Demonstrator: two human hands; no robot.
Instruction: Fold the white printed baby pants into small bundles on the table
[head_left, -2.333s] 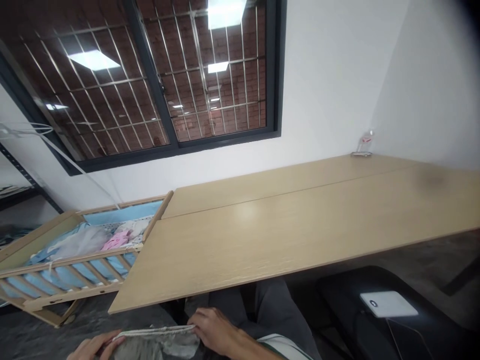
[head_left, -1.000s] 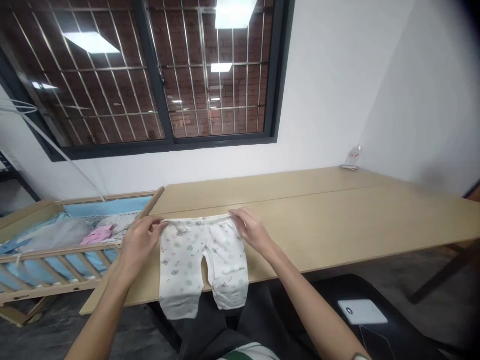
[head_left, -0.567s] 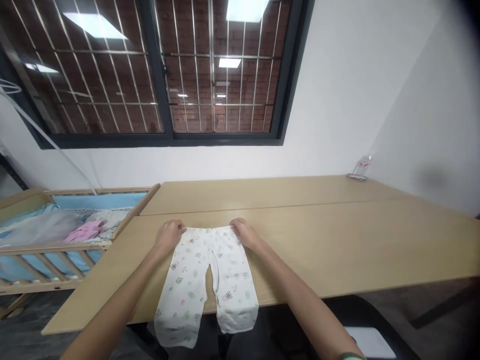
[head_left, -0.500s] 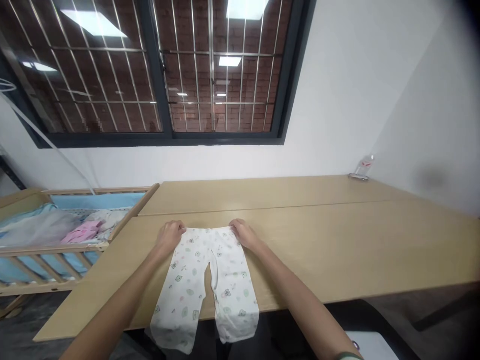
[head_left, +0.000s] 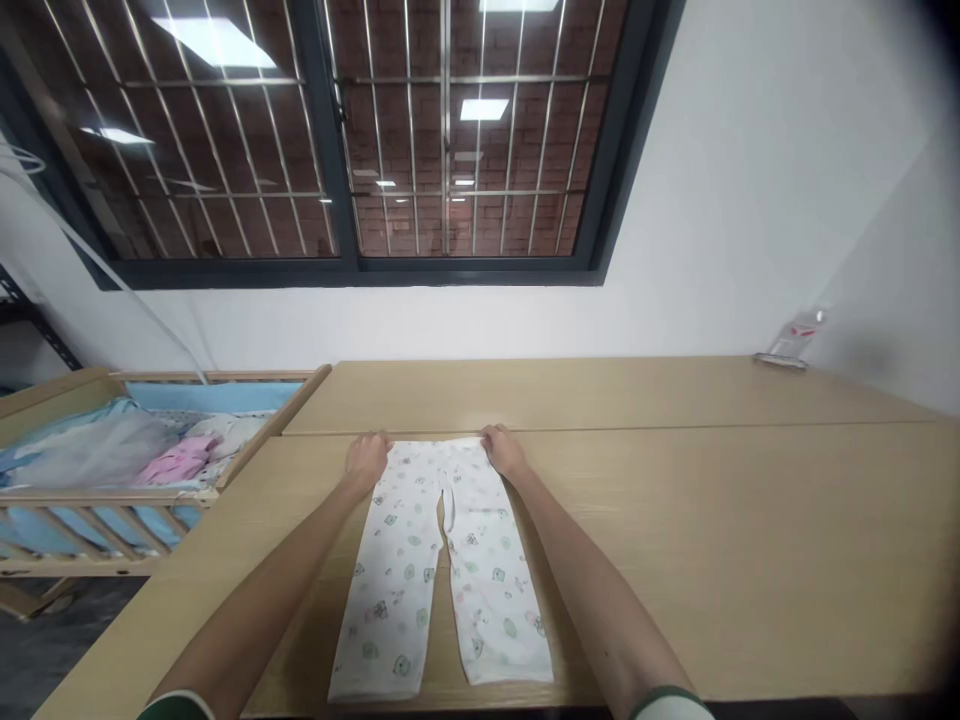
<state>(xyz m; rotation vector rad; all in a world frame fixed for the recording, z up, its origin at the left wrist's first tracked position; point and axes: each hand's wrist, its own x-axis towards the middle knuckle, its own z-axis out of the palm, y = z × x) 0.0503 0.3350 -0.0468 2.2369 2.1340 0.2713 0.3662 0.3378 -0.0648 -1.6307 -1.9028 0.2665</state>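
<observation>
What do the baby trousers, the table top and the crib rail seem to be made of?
The baby trousers look like soft cotton knit: matte, thin, printed. The table top looks like wood-grain laminate or veneer, with a satin sheen. The crib rail looks like pale wood; its finish is too small to tell.

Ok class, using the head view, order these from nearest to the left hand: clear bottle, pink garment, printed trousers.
From the left hand:
1. Trousers: touching it, on the table.
2. Pink garment: to its left, in the crib.
3. Clear bottle: far right table corner.
</observation>
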